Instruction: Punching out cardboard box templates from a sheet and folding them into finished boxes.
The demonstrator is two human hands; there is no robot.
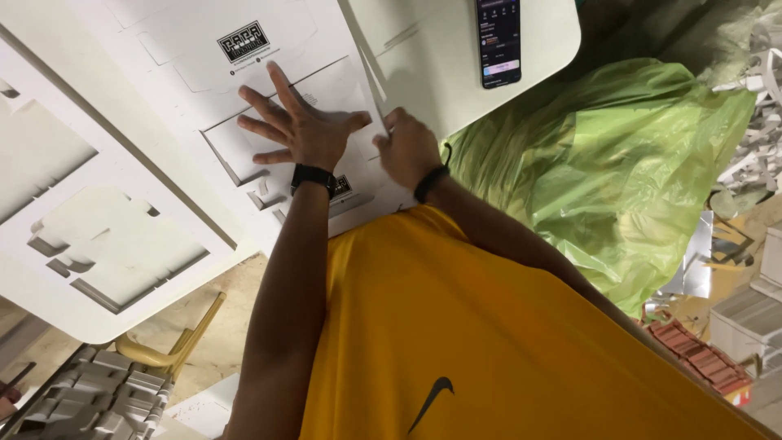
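Note:
A large white die-cut cardboard sheet [204, 73] with a black printed label lies on a white table [432, 81]. My left hand [301, 126], with a black watch on the wrist, lies flat on the sheet with its fingers spread, pressing on a pre-cut panel. My right hand [407, 151], with a black band on the wrist, is just to its right. Its fingers are curled over the sheet's edge at a cut line. My yellow shirt fills the bottom of the view.
A dark smartphone [498, 41] with a lit screen lies on the table's far side. A second sheet with punched-out holes [98, 220] lies at left. A green plastic bag [611, 163] sits at right, with white scraps [757, 122] beyond it. Folded white pieces [106, 399] are stacked at bottom left.

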